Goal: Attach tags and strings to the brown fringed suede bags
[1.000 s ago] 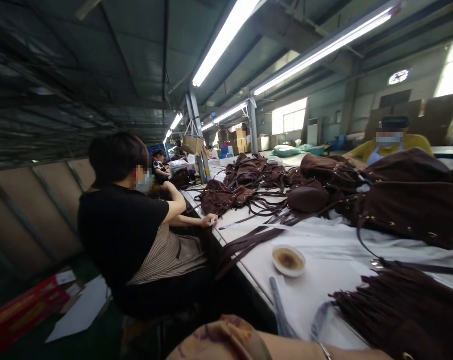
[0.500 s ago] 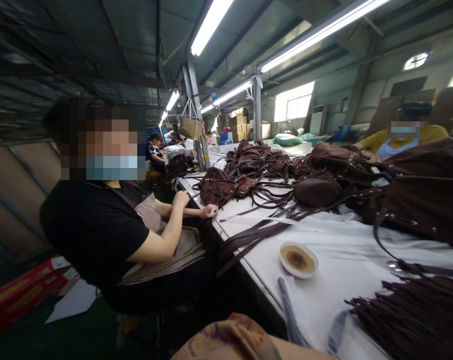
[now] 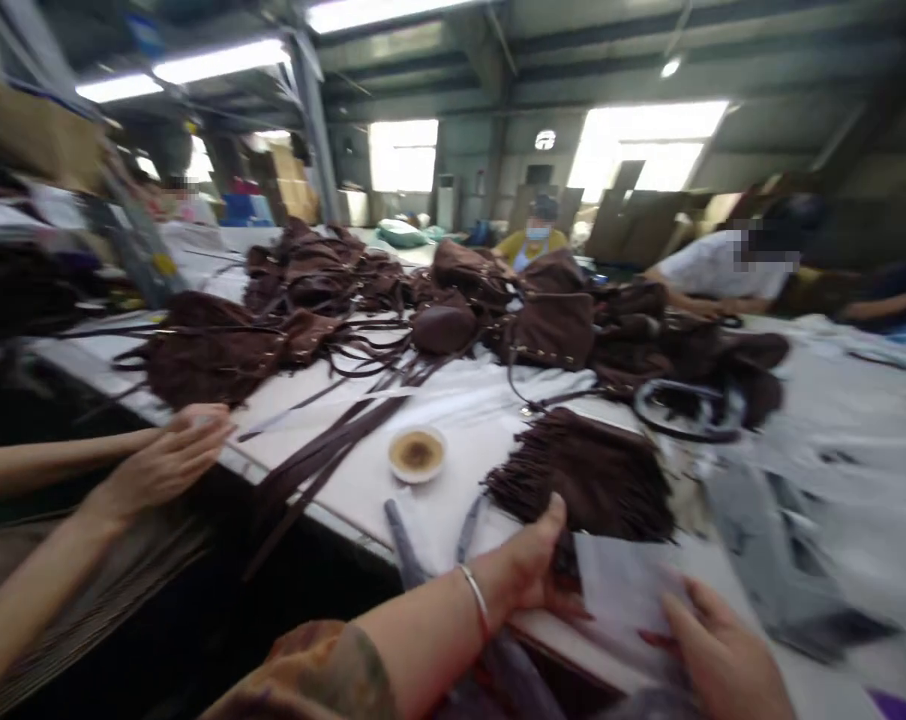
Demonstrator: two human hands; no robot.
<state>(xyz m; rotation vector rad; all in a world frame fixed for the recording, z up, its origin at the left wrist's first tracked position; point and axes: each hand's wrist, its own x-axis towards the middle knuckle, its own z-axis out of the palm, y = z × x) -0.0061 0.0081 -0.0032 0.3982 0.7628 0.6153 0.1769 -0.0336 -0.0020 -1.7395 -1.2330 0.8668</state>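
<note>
My left hand (image 3: 535,565), with a bracelet at the wrist, is at the table's front edge, beside a dark brown fringed suede bag (image 3: 595,480). Its thumb points up and its fingers curl around something dark that blur hides. My right hand (image 3: 723,645), at the lower right, pinches a thin whitish sheet (image 3: 622,585) between thumb and fingers. The sheet spans the gap between both hands, in front of the fringe. A dark strap runs from the bag toward the brown pile behind it.
A white bowl of brownish stuff (image 3: 417,455) stands left of the fringed bag. Brown bags (image 3: 213,345) and straps (image 3: 333,450) cover the table's far side. A grey plastic-like piece (image 3: 775,560) lies right. A co-worker's hands (image 3: 168,460) are at the left edge; other people sit opposite.
My view has swung right and down. Both of my hands have come into sight, along with the whitish sheet and the whole fringed bag. The co-worker has shifted to the left edge.
</note>
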